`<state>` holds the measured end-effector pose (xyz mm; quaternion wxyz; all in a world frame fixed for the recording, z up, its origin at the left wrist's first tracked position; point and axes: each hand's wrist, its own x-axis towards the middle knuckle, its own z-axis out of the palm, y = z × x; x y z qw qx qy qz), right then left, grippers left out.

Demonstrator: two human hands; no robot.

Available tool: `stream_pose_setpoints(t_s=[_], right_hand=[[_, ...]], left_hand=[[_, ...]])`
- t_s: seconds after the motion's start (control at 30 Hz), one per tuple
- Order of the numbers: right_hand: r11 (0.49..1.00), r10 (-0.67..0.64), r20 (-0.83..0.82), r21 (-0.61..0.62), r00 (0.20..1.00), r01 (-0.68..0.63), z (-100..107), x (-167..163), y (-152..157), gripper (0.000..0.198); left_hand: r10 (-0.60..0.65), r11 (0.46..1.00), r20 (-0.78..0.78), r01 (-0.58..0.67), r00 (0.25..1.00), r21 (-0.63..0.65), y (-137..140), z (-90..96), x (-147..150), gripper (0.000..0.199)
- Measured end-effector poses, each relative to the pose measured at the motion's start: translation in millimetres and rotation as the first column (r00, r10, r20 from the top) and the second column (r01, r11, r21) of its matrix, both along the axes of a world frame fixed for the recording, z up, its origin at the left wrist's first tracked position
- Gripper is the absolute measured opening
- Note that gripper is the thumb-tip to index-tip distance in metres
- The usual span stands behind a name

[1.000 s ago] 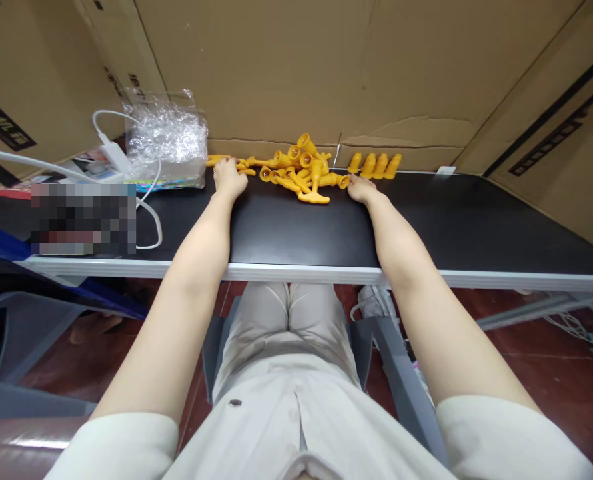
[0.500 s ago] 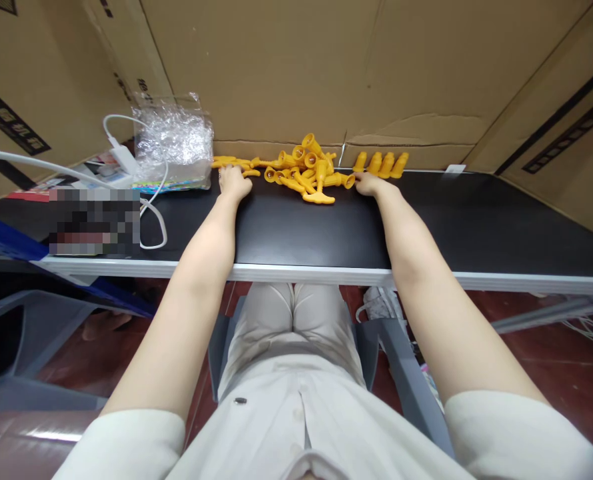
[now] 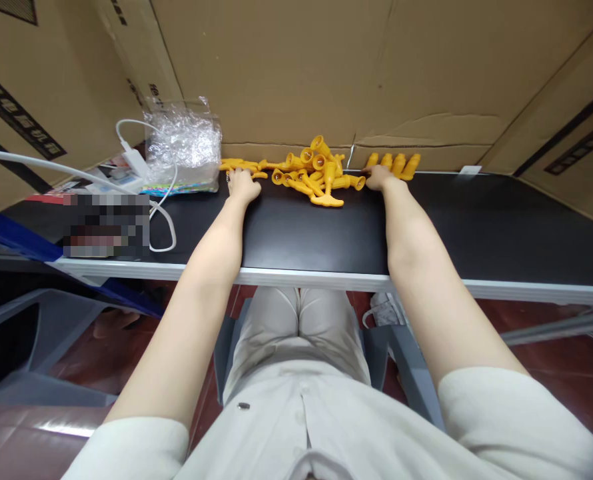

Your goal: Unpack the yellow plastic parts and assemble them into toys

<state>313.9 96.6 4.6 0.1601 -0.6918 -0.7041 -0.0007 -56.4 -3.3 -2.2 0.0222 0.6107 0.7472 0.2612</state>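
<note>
On the black tabletop, my left hand (image 3: 244, 186) rests palm down at the near edge of a group of yellow handle-like pieces (image 3: 241, 164). Its fingers look slightly spread, with nothing visible in them; the tips are partly hidden. My right hand (image 3: 380, 179) lies between the central heap and a short row of upright yellow conical pieces (image 3: 399, 164). Its fingers reach out toward the left, loosely apart, and appear to hold nothing. The heap mixes yellow hollow cup-ended pieces (image 3: 318, 144) with handles. At its front lies a yellow T-shaped piece (image 3: 327, 199).
Cardboard panels (image 3: 286, 73) wall in the back and sides. A clear plastic-wrapped package (image 3: 184, 150) stands at left, beside a white cable (image 3: 164, 213) and a blurred-out object (image 3: 104, 225). The table's pale front edge (image 3: 316, 279) runs above my lap.
The whole view has shifted slightly to the right. My right hand has moved a little nearer the upright row, covering part of it. My left hand stays by the handle-like pieces.
</note>
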Motion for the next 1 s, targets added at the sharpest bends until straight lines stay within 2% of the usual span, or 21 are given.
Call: stream_pose_setpoints(t_s=[0.1,0.23,0.5,0.7,0.9,1.0], right_hand=[[0.992,-0.061,-0.069,-0.115,0.996,0.053,1.7,-2.4,-12.6,0.061],[0.995,-0.061,-0.085,-0.082,0.995,0.054,0.3,-4.3,-23.5,0.062],[0.997,-0.030,-0.101,-0.072,0.994,0.023,-9.5,0.6,-20.7,0.055],[0.994,0.011,-0.112,-0.105,0.994,-0.022,-7.1,1.1,-24.9,0.068],[0.983,0.026,-0.059,-0.182,0.998,-0.036,-0.3,-0.9,-37.7,0.073],[0.987,0.032,-0.057,-0.153,0.998,-0.041,1.3,-4.1,-48.5,0.075]], left_hand=[[0.003,1.000,-0.004,-0.003,1.000,-0.015,-1.2,1.2,0.5,0.058],[0.000,1.000,-0.005,0.000,1.000,-0.031,-2.5,1.5,0.8,0.061],[-0.030,0.999,0.024,0.030,0.999,-0.023,4.8,-5.7,-5.1,0.067],[-0.092,0.996,0.088,0.090,0.992,0.024,15.7,-15.4,-14.5,0.078],[-0.043,0.999,0.056,0.041,0.998,0.026,8.2,-6.3,-5.0,0.064],[-0.064,0.997,0.043,0.062,0.997,0.054,5.0,-1.2,2.4,0.060]])
